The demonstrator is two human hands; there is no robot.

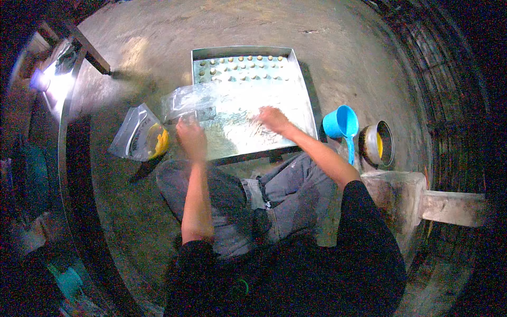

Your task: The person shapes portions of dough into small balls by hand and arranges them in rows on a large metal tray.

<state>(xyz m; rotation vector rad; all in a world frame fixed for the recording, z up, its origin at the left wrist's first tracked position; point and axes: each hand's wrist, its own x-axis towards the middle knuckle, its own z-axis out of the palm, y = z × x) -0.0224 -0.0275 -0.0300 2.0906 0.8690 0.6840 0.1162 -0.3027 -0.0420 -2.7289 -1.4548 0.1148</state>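
Right, near to far: the person is sitting cross-legged on the floor (148, 31) in grey trousers (301, 182), black sleeves (362, 222) ending around the elbows. Pale block (393, 195) is standing just beyond the right elbow, with a light beam (454, 207) running off it to the right. Tray (305, 95), metal and rectangular, is lying in front of the legs, near edge beside the knees. Left hand (191, 138) is working at the tray's left edge, toward the near left corner; its fingers are meeting the near end of a clear plastic bag (182, 99), but motion blur is hiding whether they're pinching it. That bag is lying across the left edge, partly over the tray. Right hand (273, 120) is hovering over or touching the tray right of centre, fingers curled in narrow; can't tell if anything is in them, blur again. Pale streaks (232, 120) are showing on the tray bottom between the hands. Outside the left edge, another clear bag (129, 140) with yellow contents (159, 141) is resting on the floor. Outside the right edge, a blue dipper (334, 125) is lying near a metal pot (373, 145) with something yellow inside. Small round balls (250, 58) are sitting in rows along the tray's far edge. Farther off, left, a lamp (41, 81) is glaring beside a dark post (92, 53).
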